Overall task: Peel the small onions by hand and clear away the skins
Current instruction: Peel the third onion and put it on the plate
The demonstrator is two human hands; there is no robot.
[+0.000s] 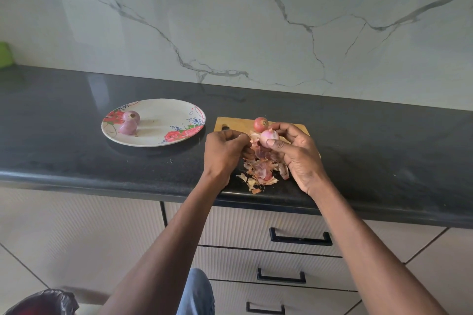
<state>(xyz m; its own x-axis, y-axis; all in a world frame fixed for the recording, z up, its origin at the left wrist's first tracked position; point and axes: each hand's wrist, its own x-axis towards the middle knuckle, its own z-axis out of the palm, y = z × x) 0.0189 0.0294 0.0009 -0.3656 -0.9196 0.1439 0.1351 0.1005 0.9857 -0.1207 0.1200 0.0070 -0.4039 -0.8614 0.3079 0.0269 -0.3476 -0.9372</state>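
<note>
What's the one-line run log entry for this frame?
stage: peeling | right hand: holds onion | left hand: pinches skin | plate: two peeled onions | board: one unpeeled onion, skins pile

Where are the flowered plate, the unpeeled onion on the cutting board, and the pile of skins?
flowered plate [163, 110]: head view, bare white middle.
unpeeled onion [261, 124]: head view, its red side.
pile of skins [261, 171]: head view, heap's middle.

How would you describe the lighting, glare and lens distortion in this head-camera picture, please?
Head view: soft, even daylight; pale window glare on the black countertop behind the floral plate; wide-angle bending curves the counter edge; the right hand, its half-peeled onion and the onion skins are reasonably sharp, with faint shadows.
</note>
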